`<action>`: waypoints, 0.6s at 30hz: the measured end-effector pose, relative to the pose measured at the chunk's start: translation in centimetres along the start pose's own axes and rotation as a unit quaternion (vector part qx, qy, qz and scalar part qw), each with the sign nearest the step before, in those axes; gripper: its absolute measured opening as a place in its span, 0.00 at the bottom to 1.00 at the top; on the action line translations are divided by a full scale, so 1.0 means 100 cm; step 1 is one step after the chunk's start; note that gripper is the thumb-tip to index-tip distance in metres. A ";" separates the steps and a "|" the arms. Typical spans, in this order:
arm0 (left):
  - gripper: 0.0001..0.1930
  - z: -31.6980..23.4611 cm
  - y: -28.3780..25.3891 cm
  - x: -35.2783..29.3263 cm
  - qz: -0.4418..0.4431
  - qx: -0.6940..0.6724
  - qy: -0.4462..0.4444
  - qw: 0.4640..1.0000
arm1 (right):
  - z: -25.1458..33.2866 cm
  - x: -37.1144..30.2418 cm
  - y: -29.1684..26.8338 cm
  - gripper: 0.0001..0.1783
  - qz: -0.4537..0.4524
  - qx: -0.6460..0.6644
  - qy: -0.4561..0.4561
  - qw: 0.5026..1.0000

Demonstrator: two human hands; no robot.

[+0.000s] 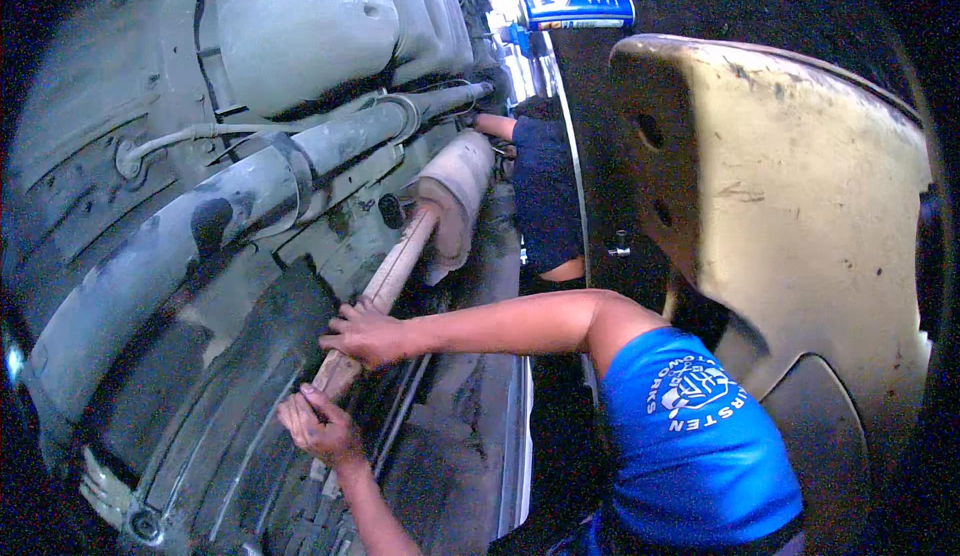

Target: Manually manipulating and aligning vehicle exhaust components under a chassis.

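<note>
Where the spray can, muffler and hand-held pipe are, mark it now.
Spray can (580, 11): head view, middle of its side.
Muffler (462, 169): head view, its rounded side.
Pipe (401, 255): head view, bare stretch near the muffler.

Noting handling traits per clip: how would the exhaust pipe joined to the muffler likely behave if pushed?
The exhaust pipe looks like straight metal, so probably stiff. The bulky muffler on it likely makes that end heavier. The pipe's dull, dirty surface suggests it isn't very slippery.
</note>
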State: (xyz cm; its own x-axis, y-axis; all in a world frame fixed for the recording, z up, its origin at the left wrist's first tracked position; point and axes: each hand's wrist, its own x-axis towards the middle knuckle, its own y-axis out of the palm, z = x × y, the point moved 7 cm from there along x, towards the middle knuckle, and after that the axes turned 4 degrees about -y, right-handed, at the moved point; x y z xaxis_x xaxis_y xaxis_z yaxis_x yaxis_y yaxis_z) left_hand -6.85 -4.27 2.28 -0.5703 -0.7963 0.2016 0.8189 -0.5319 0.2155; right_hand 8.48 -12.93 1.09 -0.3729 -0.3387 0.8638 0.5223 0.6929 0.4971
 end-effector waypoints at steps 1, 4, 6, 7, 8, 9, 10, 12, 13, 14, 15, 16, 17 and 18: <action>0.12 -0.002 0.000 0.001 0.000 -0.001 -0.001 1.000 | 0.002 -0.001 0.001 0.38 0.001 -0.001 0.000 1.000; 0.13 -0.001 0.002 0.003 0.029 0.015 -0.026 0.999 | 0.002 -0.002 0.001 0.40 -0.009 0.020 0.057 0.998; 0.13 0.003 -0.001 0.010 0.032 0.011 -0.048 0.998 | 0.002 -0.001 0.004 0.45 0.006 0.066 0.165 0.984; 0.13 0.000 -0.002 0.014 0.033 0.009 -0.049 0.998 | 0.002 -0.001 0.004 0.45 0.007 0.064 0.167 0.984; 0.13 -0.001 -0.002 0.017 0.049 -0.013 -0.079 0.996 | 0.001 -0.003 0.004 0.48 0.010 0.078 0.181 0.980; 0.13 0.000 -0.001 0.017 0.066 -0.035 -0.109 0.991 | 0.000 -0.004 0.005 0.50 0.013 0.092 0.194 0.977; 0.13 0.003 0.001 0.016 0.066 -0.035 -0.109 0.991 | 0.002 -0.004 0.005 0.50 0.013 0.091 0.194 0.977; 0.13 0.007 0.001 0.012 0.029 -0.012 -0.052 0.998 | 0.003 -0.003 0.006 0.52 0.001 0.105 0.213 0.971; 0.13 0.013 0.001 0.007 0.030 -0.011 -0.052 0.998 | 0.004 -0.002 0.006 0.52 0.002 0.106 0.212 0.971; 0.13 0.024 0.005 0.002 0.063 0.000 -0.089 0.994 | 0.004 -0.002 0.007 0.52 0.008 0.119 0.216 0.969; 0.16 0.034 0.008 -0.003 0.095 0.011 -0.125 0.987 | 0.004 -0.001 0.008 0.52 0.014 0.131 0.219 0.967; 0.16 0.031 0.009 -0.001 0.094 0.012 -0.126 0.988 | 0.002 0.000 0.009 0.52 0.014 0.132 0.217 0.967; 0.14 0.020 0.006 0.005 0.052 -0.019 -0.085 0.995 | 0.000 0.001 0.012 0.52 0.027 0.132 0.220 0.966; 0.14 0.012 0.000 0.007 0.011 -0.050 -0.043 0.998 | -0.002 0.002 0.016 0.52 0.041 0.132 0.221 0.965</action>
State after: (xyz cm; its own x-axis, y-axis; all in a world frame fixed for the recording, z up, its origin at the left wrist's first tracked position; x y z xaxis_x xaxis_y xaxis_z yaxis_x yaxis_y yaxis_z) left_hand -7.34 -4.53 3.56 -0.5527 -0.7823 0.2872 0.8308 -0.5445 0.1154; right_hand 9.35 -12.03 2.08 0.0554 -0.4740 0.8788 0.3001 0.8473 0.4381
